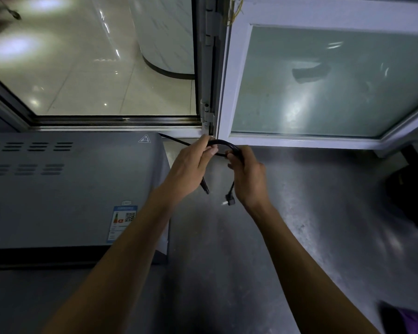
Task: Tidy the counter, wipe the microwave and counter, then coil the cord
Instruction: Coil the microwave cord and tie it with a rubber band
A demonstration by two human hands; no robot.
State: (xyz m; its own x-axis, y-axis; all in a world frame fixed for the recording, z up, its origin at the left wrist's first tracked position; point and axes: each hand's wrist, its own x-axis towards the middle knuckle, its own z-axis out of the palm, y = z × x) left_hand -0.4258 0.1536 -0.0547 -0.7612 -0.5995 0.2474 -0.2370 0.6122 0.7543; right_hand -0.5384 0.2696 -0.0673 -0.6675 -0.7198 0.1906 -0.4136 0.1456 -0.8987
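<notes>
Left hand (190, 165) and right hand (247, 175) gripping a looped black power cord (223, 142), plug (228, 197) dangling below, grey microwave (70, 189) beside, above the counter (311, 213).

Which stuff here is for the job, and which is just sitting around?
For the job:
- black cord, held by left hand and right hand
- plug
- microwave
- counter

Just there:
- open window
- purple thing
- dark object

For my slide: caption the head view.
Both hands, left hand and right hand, coil the black cord beside the microwave.
</notes>
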